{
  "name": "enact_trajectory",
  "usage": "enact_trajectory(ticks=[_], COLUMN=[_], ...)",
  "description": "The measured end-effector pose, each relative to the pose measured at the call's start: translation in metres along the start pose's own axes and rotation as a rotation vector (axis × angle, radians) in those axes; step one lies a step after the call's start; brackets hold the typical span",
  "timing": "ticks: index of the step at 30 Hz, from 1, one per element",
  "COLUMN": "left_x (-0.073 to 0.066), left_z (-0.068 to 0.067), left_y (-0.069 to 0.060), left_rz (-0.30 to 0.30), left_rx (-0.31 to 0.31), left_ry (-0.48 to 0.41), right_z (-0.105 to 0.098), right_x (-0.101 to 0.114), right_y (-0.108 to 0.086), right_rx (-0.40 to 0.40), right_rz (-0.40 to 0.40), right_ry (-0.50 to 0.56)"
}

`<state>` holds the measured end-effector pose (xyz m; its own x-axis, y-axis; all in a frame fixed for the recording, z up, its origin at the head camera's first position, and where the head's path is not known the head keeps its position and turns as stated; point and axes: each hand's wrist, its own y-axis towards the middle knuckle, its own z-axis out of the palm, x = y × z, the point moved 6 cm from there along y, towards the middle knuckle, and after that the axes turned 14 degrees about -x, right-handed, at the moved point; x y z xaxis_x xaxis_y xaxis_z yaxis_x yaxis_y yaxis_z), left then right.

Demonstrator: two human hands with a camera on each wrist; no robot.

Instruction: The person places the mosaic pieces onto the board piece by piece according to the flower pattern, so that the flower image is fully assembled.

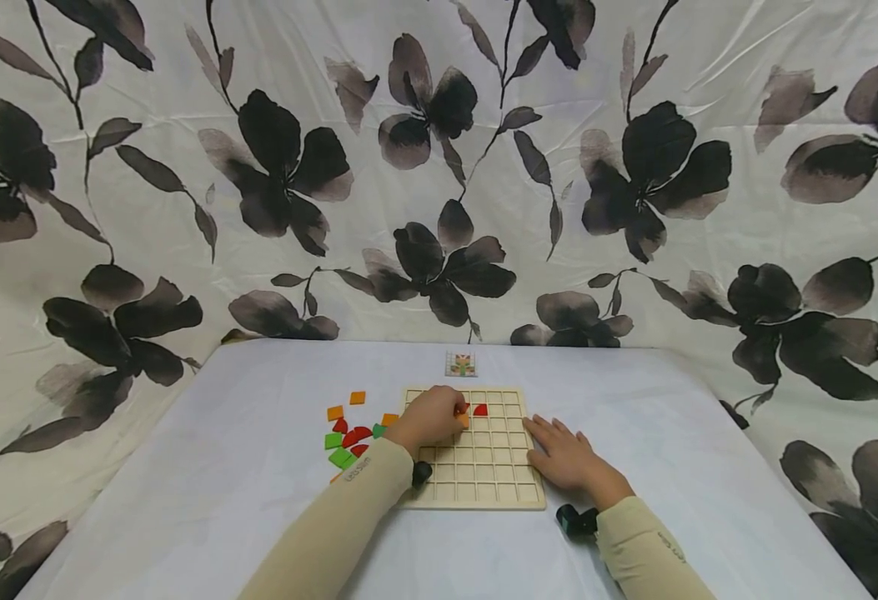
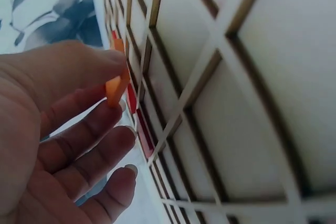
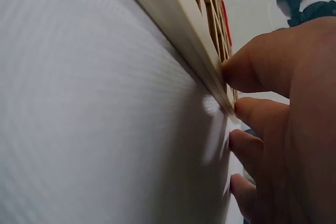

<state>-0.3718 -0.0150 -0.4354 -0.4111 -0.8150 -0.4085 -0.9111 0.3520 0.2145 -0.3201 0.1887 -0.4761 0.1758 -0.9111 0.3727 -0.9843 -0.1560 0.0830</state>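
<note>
My left hand [image 1: 431, 418] is over the upper left of a wooden grid board [image 1: 476, 504], pinching an orange square tile [image 2: 116, 88] between thumb and finger. The tile is tilted close to the grid in the left wrist view. Red pieces sit in cells near it, among them a rounded red piece [image 1: 481, 410] to the right of the tile. My right hand [image 1: 568, 457] rests at the board's right edge, fingers extended. In the right wrist view its thumb and a finger touch the wooden rim [image 3: 178, 30].
Left of the board lie loose tiles: orange squares [image 1: 358, 397], green pieces [image 1: 343, 457] and rounded red pieces [image 1: 362, 432]. A small pattern card [image 1: 460, 364] is behind the board. White cloth [image 1: 258, 417] covers the table, and a floral curtain [image 1: 423, 192] hangs beyond.
</note>
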Motion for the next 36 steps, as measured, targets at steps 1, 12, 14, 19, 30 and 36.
enact_trajectory(ticks=[1, 12, 14, 19, 30, 36], left_x=[-0.001, 0.000, -0.001, -0.004, 0.036, 0.074], left_z=[0.001, 0.005, 0.005, 0.006, -0.027, -0.047], left_y=[0.001, 0.000, -0.001, -0.003, -0.015, -0.021], left_rz=[0.005, -0.012, -0.010, 0.003, -0.108, -0.157], left_rx=[0.005, 0.045, 0.057, 0.074, -0.033, -0.038], left_ry=[0.021, -0.056, -0.075, -0.055, -0.055, 0.023], right_z=[0.000, 0.001, 0.000, -0.001, -0.001, -0.001], right_x=[0.000, 0.001, 0.001, 0.001, 0.002, 0.001], right_y=[0.000, 0.001, 0.001, -0.001, -0.001, -0.001], right_rx=[-0.001, -0.012, -0.014, -0.018, -0.020, -0.022], right_rz=[-0.002, -0.011, -0.015, -0.015, -0.009, -0.008], right_ry=[0.002, 0.001, -0.002, 0.000, -0.001, 0.002])
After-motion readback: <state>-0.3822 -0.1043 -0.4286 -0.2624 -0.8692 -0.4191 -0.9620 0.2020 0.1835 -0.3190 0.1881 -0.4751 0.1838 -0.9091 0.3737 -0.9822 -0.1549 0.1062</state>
